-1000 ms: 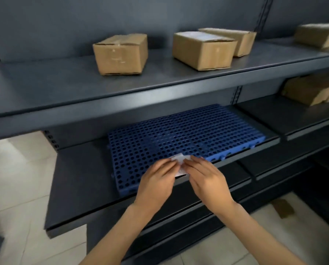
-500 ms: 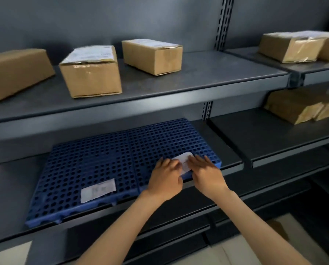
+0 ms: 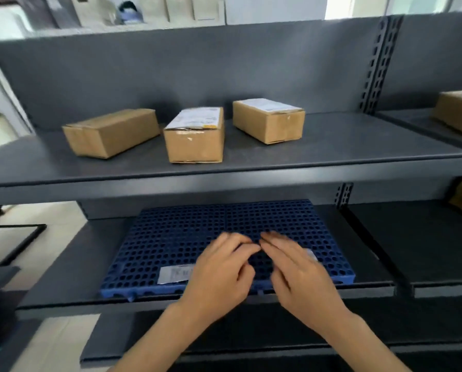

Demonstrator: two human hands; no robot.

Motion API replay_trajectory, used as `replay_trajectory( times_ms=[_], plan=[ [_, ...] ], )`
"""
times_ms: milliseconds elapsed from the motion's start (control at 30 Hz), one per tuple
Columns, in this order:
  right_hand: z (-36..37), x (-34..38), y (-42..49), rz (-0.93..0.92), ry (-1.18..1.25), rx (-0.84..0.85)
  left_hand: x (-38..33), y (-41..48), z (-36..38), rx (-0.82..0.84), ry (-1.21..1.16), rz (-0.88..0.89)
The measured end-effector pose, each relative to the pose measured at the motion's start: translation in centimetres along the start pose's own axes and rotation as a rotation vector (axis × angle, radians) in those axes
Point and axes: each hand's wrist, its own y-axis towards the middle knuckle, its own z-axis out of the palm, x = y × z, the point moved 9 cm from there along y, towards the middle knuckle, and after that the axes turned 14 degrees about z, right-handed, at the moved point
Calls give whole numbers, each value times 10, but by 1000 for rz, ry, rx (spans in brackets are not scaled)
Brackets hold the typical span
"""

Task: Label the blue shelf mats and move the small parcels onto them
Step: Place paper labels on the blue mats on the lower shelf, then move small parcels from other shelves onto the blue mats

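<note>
Currently the white label on the left blue mat has print too blurred to read. Both mats lie side by side, long axis left-right, on the lower shelf. Three parcels sit on the upper shelf. Left hand and right hand hover over the right mat, fingers spread, gripping nothing; 0.5 s ago they pressed its label.

Single head-worn wide-angle view, facing forward and down at a grey shelf unit from close range. Upper shelf sits mid-frame, lower shelf below it; forearms enter from the bottom edge. Edges blurred.
</note>
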Motion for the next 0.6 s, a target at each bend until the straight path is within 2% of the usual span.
replay_trajectory(
  times_ms=[167,333,467,600],
  plan=[
    [-43,114,43,-207,183,-108,-3,3,-139,-248,107,71],
    [-43,198,99,-281,90,-95,44,-9,-226,-396,242,1],
    [-21,237,154,-246,-21,-87,116,-10,-259,-353,343,-104],
    [16,245,209,-92,-164,32,190,0,-267,-169,338,-172]
  ],
)
